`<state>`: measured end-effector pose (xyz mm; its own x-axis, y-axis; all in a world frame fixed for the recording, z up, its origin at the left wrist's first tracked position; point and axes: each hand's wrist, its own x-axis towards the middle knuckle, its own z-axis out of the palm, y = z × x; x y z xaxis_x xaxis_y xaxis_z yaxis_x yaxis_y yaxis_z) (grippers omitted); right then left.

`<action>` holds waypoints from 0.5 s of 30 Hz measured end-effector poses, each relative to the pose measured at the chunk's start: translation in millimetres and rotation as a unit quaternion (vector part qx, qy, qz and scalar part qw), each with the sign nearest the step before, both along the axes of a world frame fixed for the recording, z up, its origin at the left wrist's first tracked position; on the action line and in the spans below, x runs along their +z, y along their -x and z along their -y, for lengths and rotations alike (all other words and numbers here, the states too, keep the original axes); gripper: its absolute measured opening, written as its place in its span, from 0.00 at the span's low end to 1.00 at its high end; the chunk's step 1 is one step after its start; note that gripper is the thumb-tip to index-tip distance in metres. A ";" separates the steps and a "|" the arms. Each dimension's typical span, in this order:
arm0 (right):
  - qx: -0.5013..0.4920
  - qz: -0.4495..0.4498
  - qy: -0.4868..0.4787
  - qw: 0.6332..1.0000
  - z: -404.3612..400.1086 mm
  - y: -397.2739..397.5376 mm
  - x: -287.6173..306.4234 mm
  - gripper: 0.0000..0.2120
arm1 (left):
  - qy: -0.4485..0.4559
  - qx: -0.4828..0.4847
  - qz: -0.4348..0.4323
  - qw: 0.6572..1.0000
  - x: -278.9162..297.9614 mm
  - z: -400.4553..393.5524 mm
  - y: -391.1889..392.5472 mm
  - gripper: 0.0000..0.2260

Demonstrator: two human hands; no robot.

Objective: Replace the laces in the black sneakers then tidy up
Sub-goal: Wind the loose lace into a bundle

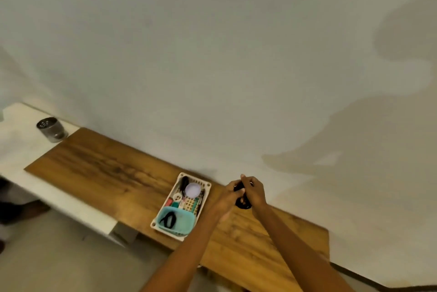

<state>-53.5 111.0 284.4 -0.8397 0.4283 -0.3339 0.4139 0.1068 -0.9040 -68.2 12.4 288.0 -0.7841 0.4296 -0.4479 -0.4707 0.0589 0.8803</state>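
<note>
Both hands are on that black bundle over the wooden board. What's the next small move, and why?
Probably carry the black lace bundle left and drop it into the teal basket in the white tray. The left hand and right hand both grip the bundle beside the tray, and a similar black coil already lies in that basket. No sneakers are in view.

The tabletop [99, 168] is brown wood with darker streaked grain, set on a white counter [21, 150]. A cream perforated tray [205, 199] holds a turquoise basket [183, 217] with a black lace [168, 219] inside, and a pale lilac round lid [192, 189]. The tin [50, 129] is silvery. Both hands hold a black bundle [242, 202].
</note>
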 end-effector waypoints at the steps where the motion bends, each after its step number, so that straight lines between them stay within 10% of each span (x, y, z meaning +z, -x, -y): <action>1: 0.010 0.013 0.001 1.000 13.0 1.5 -11.3 0.21 | 0.021 0.000 -0.017 1.000 -9.7 13.4 -2.9 0.12; 10: 0.058 0.116 0.056 0.990 152.2 1.8 -143.9 0.08 | 0.124 0.243 0.113 0.955 -143.5 126.7 -9.8 0.14; 15: -0.013 0.171 0.098 0.980 197.8 2.6 -217.6 0.06 | 0.136 0.201 0.153 0.958 -212.1 166.2 6.6 0.15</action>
